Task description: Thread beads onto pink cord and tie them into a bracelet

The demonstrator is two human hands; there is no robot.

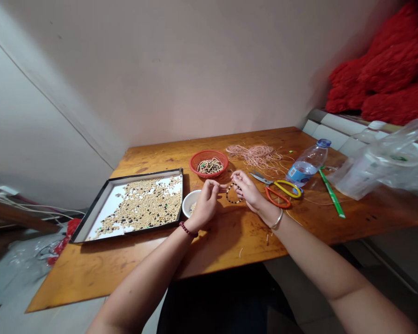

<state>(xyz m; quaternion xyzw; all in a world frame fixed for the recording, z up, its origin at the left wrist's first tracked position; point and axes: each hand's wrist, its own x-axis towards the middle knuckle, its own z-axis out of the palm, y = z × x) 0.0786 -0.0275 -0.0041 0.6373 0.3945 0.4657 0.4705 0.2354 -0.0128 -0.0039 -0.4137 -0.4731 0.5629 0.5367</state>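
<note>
A small ring of pale and dark beads, a beaded bracelet, hangs above the table from the pinched fingers of my right hand. Just to its left, my left hand is closed, with its fingertips pointing toward the bracelet. What those fingertips pinch is too small to make out. A white bowl with some pale beads stands partly hidden behind my left hand. Beyond both hands, a red basket contains strung beads.
A black-edged tray of loose beads lies at left. Pink cord is heaped at the back. Scissors, a water bottle, a green strip and a plastic bag lie at right. The wooden table ends near my lap.
</note>
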